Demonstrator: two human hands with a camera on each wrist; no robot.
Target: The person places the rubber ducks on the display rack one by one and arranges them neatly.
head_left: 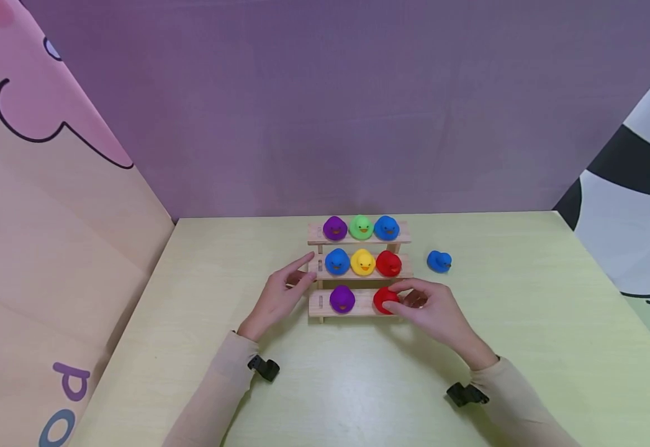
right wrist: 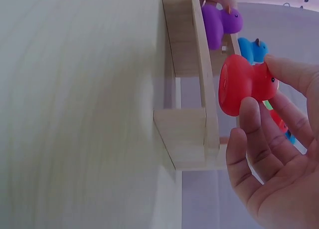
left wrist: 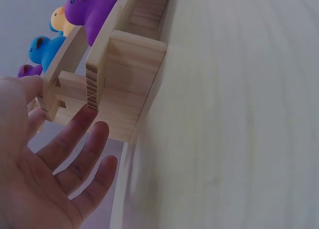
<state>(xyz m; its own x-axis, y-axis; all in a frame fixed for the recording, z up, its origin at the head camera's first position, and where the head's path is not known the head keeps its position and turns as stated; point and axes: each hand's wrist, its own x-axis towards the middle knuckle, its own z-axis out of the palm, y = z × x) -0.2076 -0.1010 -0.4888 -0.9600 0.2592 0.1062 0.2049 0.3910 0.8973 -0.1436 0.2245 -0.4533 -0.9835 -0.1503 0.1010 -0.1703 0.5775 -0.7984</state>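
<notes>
A three-tier wooden rack (head_left: 365,304) carries small rubber ducks. My right hand (head_left: 433,310) pinches a red rubber duck (right wrist: 244,84) between thumb and fingers at the right end of the lowest tier; its flat base shows in the right wrist view. To its left sits a purple duck (head_left: 342,299). With mostly straight fingers, my left hand (head_left: 280,292) touches the rack's left end, thumb and index finger at the middle tier. The middle tier bears a blue duck (head_left: 337,262), a yellow duck (head_left: 363,262) and a red duck (head_left: 388,264).
On the top tier stand a purple duck (head_left: 335,228), a green duck (head_left: 361,228) and a blue duck (head_left: 387,228). Another blue duck (head_left: 439,261) lies on the pale wooden table (head_left: 347,385), right of the rack. A purple wall panel (head_left: 358,112) rises behind.
</notes>
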